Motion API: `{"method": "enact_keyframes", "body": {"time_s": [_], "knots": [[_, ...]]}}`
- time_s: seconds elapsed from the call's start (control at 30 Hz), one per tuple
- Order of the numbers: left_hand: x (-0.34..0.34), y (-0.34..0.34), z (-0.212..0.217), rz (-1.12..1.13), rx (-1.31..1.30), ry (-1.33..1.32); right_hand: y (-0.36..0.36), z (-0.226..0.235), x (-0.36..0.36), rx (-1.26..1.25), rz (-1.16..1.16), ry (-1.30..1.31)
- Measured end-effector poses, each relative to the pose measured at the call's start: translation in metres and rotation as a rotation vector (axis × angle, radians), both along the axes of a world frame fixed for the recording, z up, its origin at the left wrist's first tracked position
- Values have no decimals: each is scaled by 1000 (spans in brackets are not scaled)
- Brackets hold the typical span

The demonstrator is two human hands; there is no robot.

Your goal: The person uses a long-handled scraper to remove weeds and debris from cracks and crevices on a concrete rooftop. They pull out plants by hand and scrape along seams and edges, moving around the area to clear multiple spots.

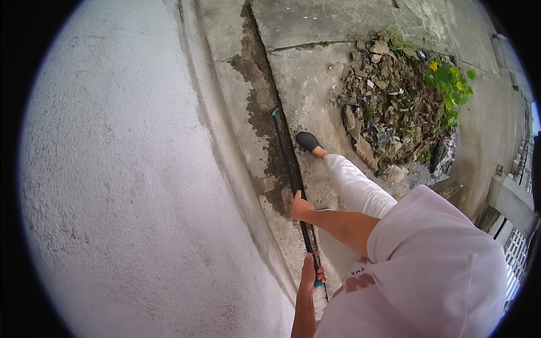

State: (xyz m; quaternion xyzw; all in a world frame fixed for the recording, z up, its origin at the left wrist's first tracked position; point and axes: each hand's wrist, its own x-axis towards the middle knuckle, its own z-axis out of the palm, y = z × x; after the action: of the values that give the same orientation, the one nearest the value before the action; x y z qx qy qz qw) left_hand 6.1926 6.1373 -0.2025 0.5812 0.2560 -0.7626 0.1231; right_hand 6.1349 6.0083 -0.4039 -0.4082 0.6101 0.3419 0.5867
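Both hands are gripping a long thin dark metal rod (290, 169): right hand (300, 207) closed mid-shaft, left hand (310, 275) closed near its end. The rod's far tip is resting in the damp crack in the grey concrete ground (315, 84) beside the pale rough wall (129, 186). Keeping the shaft in line with that crack and the near foot in its black shoe (309, 141) clear of the tip looks soundest.

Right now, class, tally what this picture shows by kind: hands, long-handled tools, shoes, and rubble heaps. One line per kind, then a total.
Hands: 2 (left hand, right hand), both gripping the tool
Long-handled tool: 1
Dark shoe: 1
Rubble heap with weeds: 1
Total: 5
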Motion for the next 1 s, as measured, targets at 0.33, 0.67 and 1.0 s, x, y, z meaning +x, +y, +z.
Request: {"method": "enact_keyframes", "body": {"time_s": [0.33,0.67,1.0], "knots": [[-2,226,62,-13,-47,-121,279,18,-5,-174,-165,-250],[21,48,-97,96,-265,-136,47,-37,30,-364,-67,-213],[-22,207,33,16,95,-11,278,-20,-43,-196,28,-272]]}}
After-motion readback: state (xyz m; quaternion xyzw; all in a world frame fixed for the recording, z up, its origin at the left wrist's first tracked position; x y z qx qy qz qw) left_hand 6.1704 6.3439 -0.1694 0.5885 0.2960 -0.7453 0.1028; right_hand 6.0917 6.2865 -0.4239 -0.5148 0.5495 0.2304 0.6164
